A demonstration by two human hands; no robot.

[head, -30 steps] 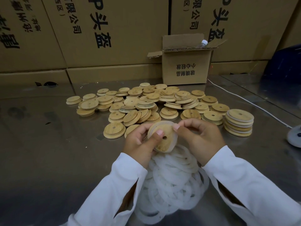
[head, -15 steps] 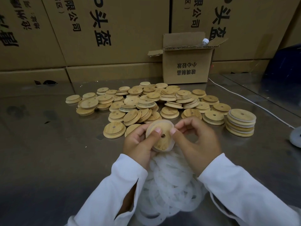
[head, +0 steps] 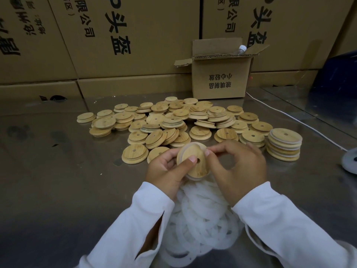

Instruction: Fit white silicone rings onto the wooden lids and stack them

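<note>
Together, both hands (head: 164, 172) (head: 241, 168) pinch the wooden lid (head: 200, 171).

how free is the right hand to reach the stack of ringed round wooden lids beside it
Probably yes: only bare metal tabletop lies between the right hand and that lid stack, though it is busy pinching the held round wooden lid.

Two hands: left hand (head: 164, 171), right hand (head: 239, 171) — one lid (head: 195, 161) held; one ringed stack (head: 285, 145), middle right; one open carton (head: 220, 80), one bottle (head: 241, 49) — loose lids (head: 173, 120) and rings (head: 201, 219) heaped beyond counting.
</note>
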